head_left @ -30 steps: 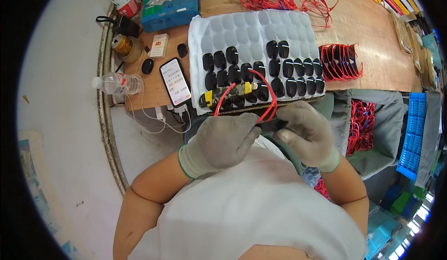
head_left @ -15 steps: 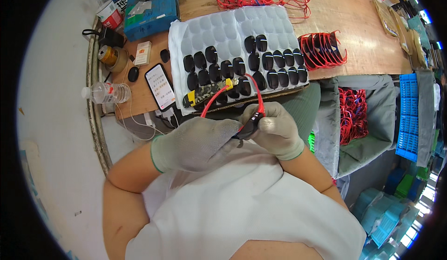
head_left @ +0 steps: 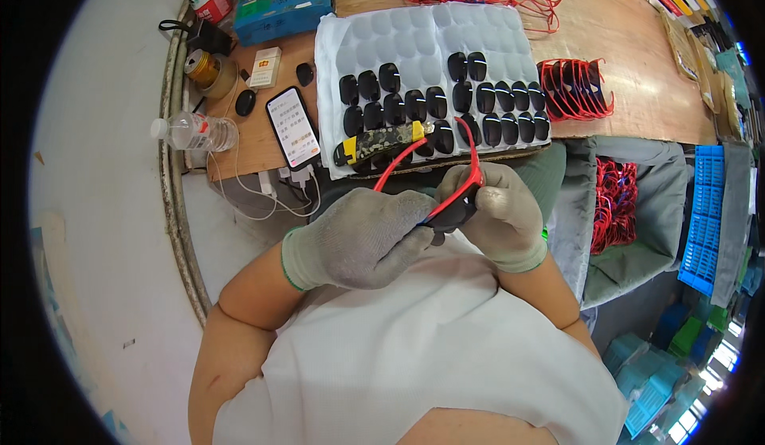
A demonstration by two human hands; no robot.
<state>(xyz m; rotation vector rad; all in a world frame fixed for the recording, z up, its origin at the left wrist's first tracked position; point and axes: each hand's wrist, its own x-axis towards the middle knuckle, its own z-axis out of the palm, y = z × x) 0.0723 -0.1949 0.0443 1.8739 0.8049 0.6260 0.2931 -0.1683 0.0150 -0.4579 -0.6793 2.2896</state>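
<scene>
gloved hands are meeting at the centre of the frame, just below the near edge of the worktop (head_left: 637, 94). the left hand (head_left: 362, 238) is coming in from the lower left with its forearm bent across the body, fingers curled in a closed grip around the dark lens end of a red glasses frame (head_left: 462, 186). the right hand (head_left: 498, 214) is coming in from the right, wrist cocked upward, its grip closed too and pinching the same frame from the other side, so the two gloves are touching around it. the frame's red arm is arching up and left out of the hands, crossing in front of the white lens tray (head_left: 414, 39).

compared with half a second ago, the hands are sitting in much the same clasp, while the tray and the phone (head_left: 291, 126) are appearing lower and nearer the hands.

much of the frame is being hidden inside the gloves, so exactly which part each fingertip is pressing is hard to make out. a camouflage-patterned utility knife (head_left: 378, 142) is lying on the tray's near edge.
</scene>
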